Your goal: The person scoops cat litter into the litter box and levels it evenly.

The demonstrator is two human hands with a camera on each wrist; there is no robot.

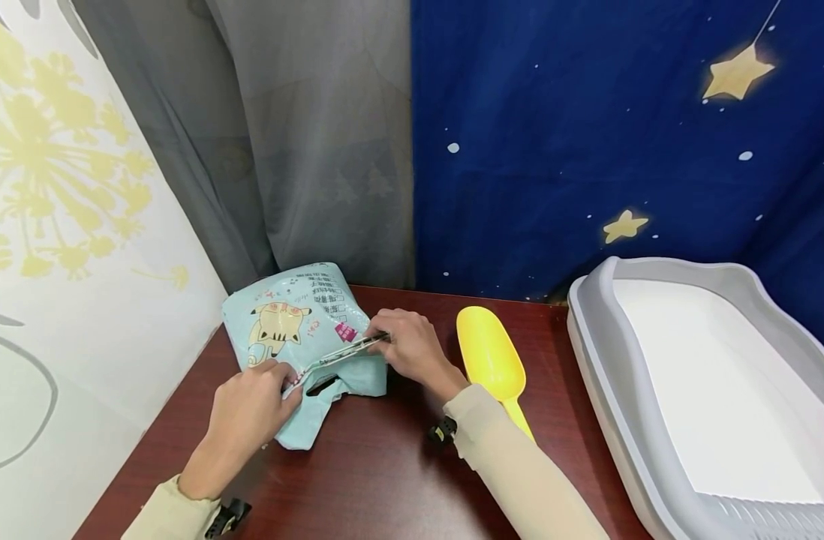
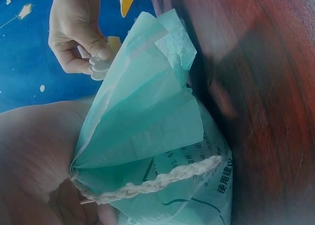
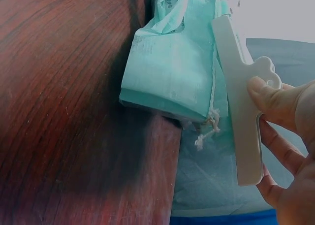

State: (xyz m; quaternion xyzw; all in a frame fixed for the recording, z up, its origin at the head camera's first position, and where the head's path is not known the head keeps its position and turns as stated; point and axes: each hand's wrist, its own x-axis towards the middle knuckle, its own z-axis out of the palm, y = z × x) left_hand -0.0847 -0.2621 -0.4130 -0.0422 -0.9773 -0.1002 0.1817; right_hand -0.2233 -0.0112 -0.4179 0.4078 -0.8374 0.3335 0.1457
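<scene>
A light blue plastic bag [image 1: 290, 319] with a cartoon cat and printed characters lies on the table, its top edge lifted. My left hand [image 1: 246, 405] pinches one end of that edge, next to a cut-out handle hole. Across from it, my right hand [image 1: 408, 345] holds a white bag clip [image 3: 238, 112] between thumb and fingers. The clip runs alongside the bag's edge; whether it clamps the plastic I cannot tell. In the left wrist view a braided white string [image 2: 157, 184] crosses the bag below the left hand's grip.
A yellow scoop [image 1: 491, 352] lies right of the bag, partly under the right forearm. Farther right stands a grey litter tray [image 1: 621, 375] with a white inside. Grey and blue curtains [image 1: 520, 150] hang behind the dark red table [image 1: 385, 465]; a white patterned panel [image 1: 67, 315] borders the left.
</scene>
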